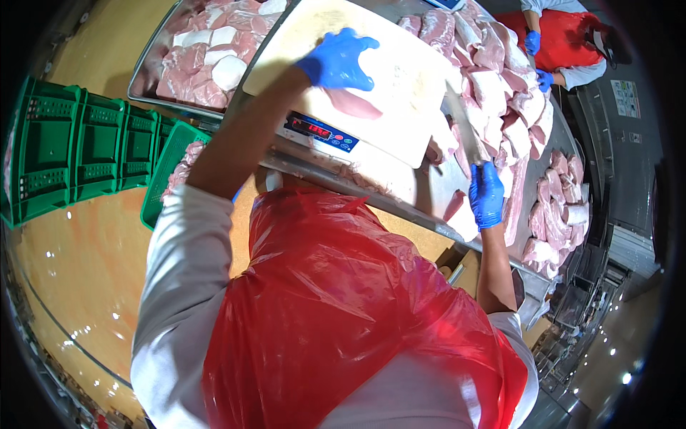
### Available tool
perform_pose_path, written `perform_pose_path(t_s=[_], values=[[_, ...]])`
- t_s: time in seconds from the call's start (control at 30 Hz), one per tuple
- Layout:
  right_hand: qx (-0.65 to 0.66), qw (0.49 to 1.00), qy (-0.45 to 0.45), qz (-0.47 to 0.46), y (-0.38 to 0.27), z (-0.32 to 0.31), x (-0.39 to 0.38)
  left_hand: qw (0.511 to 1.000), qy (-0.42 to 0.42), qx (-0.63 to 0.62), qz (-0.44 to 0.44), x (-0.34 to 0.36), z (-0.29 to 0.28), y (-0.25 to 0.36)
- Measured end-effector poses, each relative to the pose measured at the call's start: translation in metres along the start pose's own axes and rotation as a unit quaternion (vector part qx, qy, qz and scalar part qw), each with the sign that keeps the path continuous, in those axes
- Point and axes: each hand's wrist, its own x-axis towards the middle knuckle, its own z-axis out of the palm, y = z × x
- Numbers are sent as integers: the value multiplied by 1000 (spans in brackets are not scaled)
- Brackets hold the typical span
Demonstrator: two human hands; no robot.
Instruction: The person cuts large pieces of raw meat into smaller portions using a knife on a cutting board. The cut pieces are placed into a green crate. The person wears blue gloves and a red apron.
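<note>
My left hand point(339, 61), in a blue glove, is open with its fingers apart over a white cutting board point(400, 64). Just below it on the board lies a slice of pink meat point(355, 104); whether the palm touches it I cannot tell. The board rests on a digital scale point(321, 133) with a lit red display. On the right, my blue-gloved right hand point(487, 194) is closed around the handle of a knife point(466, 132). The long blade points away from me, past the board's right edge and over pieces of meat.
A large pile of meat point(493, 86) covers the steel table to the right, with more pieces point(556, 214) beyond. At the left stand a metal tub of meat point(133, 89), a green basket point(153, 193) and green crates point(50, 150). A co-worker in a red apron point(554, 39) stands at the far right.
</note>
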Motion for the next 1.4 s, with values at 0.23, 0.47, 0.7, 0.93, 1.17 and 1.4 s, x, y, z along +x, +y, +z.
perform_pose_path(t_s=[0.23, 0.47, 0.7, 0.93, 1.17, 1.4], values=[[86, 994, -57, -25, -54, 28, -9, 915, 17, -402, -20, 32, -40, -5], [156, 984, -87, -4, -171, 62, 57, 912, 293, -223, -180, -100, 20, 81], [124, 988, -77, -43, -188, 83, 101, 926, 279, -208, -147, -101, 26, 94], [-13, 940, -340, 3, -110, 10, -1, 922, 333, -178, -92, -99, 34, 90], [-8, 962, -271, 35, -114, -49, -9, 905, 321, -244, -135, -92, 27, 75], [129, 991, -10, -13, -184, 77, 52, 896, 267, -252, -250, -73, 20, 88]])
